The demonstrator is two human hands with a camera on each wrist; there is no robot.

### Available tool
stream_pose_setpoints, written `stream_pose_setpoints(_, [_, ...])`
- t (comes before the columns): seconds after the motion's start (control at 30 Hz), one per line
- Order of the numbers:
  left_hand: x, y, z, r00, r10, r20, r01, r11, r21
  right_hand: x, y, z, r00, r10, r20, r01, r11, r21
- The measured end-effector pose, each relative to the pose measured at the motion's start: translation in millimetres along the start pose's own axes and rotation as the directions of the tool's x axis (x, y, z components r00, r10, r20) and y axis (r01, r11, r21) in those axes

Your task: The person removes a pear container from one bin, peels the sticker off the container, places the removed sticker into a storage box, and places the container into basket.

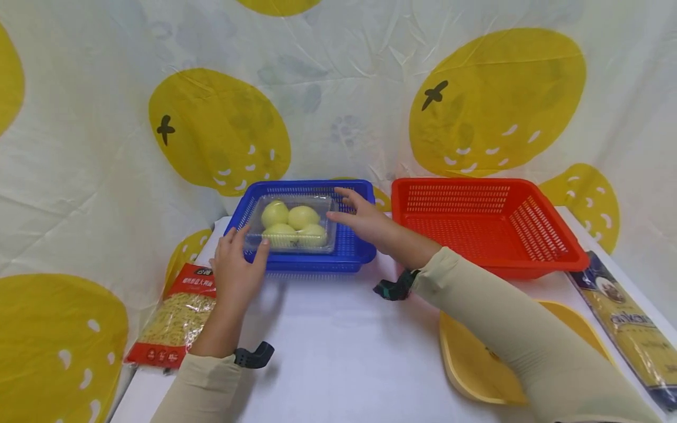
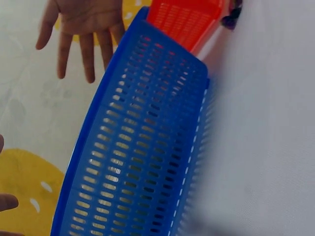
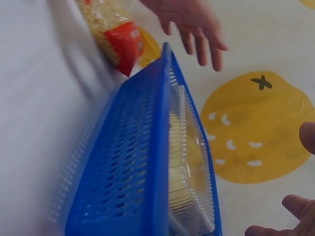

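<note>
A clear plastic box (image 1: 329, 238) holding several round, pale yellow-green fruits (image 1: 303, 217) lies inside the blue basket (image 1: 351, 252). My left hand (image 1: 237, 261) is at the box's left front side, fingers spread. On the other side, my right hand (image 1: 365, 222) reaches over the basket with thumb and fingers apart, near the box's right edge. In the right wrist view the box (image 3: 194, 162) sits within the basket walls, and the fingers of both hands appear above it, apart from it. Neither hand grips anything.
A red basket (image 1: 449, 235) stands to the right of the blue one. In front of it is a yellow tub (image 1: 465, 358), partly under my right sleeve. A bag of pasta (image 1: 182, 317) lies at the left, a long yellow packet (image 1: 624, 317) at the right edge. Patterned cloth hangs behind.
</note>
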State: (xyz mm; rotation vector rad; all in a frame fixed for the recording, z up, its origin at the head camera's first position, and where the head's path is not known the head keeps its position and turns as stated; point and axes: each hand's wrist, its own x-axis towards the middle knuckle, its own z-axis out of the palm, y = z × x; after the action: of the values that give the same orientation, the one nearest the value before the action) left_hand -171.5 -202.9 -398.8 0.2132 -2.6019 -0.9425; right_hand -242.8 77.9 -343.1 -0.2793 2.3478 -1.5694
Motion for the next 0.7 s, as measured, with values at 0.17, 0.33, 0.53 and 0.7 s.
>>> stream_pose_setpoints(0.17, [-3.3, 7.0, -0.4, 0.996, 0.077, 0.046, -0.078, 0.996, 0.037, -15.1, 5.1, -0.6, 1.000, -0.026, 0.008, 0.027, 0.996, -0.088])
stream_pose_setpoints(0.33, [-5.2, 9.7, 0.7, 0.985, 0.161, 0.069, -0.165, 0.985, 0.059, -29.6, 11.0, -4.4, 0.997, -0.072, 0.018, 0.074, 0.977, -0.200])
stream_pose_setpoints(0.53, [-6.7, 10.1, 3.3, 0.961, 0.257, 0.100, -0.266, 0.960, 0.091, -47.5, 16.1, -10.2, 0.987, -0.151, 0.046, 0.158, 0.927, -0.341])
stream_pose_setpoints(0.7, [-8.2, 13.7, 4.2, 0.943, 0.305, 0.131, -0.322, 0.938, 0.133, -60.6, 22.2, -15.7, 0.979, -0.201, 0.036, 0.195, 0.867, -0.458])
